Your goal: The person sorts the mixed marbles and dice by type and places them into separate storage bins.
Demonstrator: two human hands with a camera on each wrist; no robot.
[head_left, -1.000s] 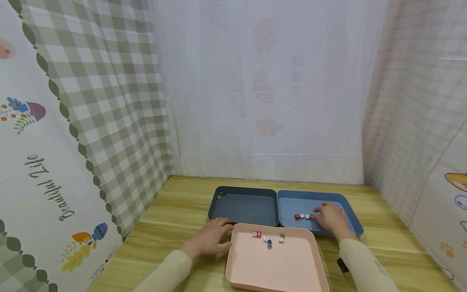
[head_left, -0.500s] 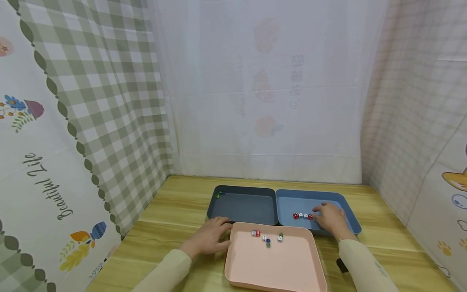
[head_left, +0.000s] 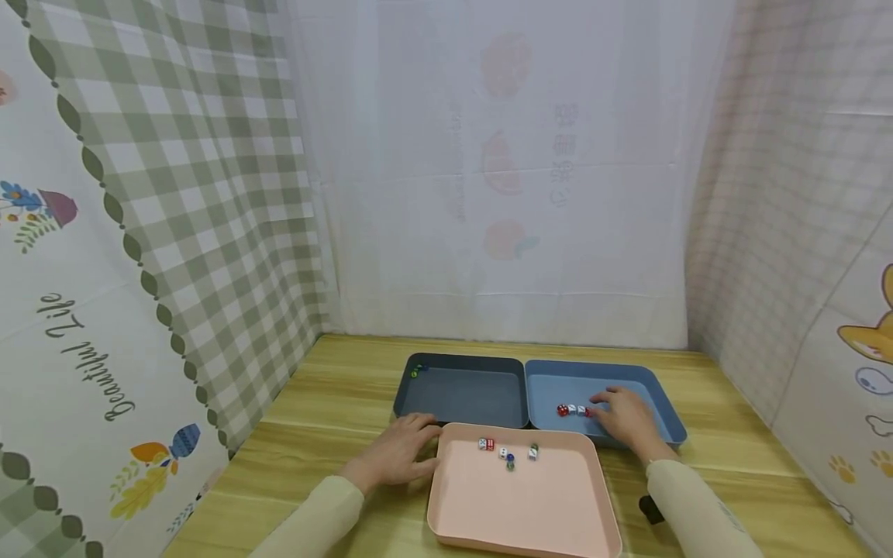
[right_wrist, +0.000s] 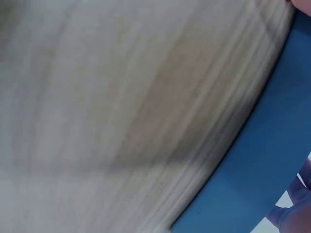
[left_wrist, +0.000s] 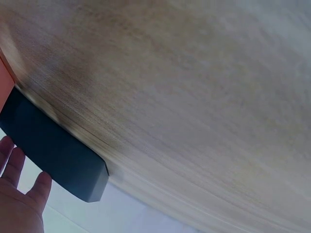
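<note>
While left hand (head_left: 399, 452) rests loosely splayed at left rim of pink tray (head_left: 519, 508), right hand (head_left: 625, 419) reaches into blue tray (head_left: 589, 385), at right end of dice row (head_left: 572, 409); cannot tell if pinching. Loose dice (head_left: 503, 452) in pink tray; green pieces (head_left: 415, 374) in far-left corner of dark tray (head_left: 463, 391). Trays on bench (head_left: 335, 395).

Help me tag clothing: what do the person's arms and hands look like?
The left hand and right hand are bare. The left sleeve and right sleeve are long and pale cream; the right one bears a small greyish mark, unreadable. A black piece beside this sleeve may be worn.
</note>
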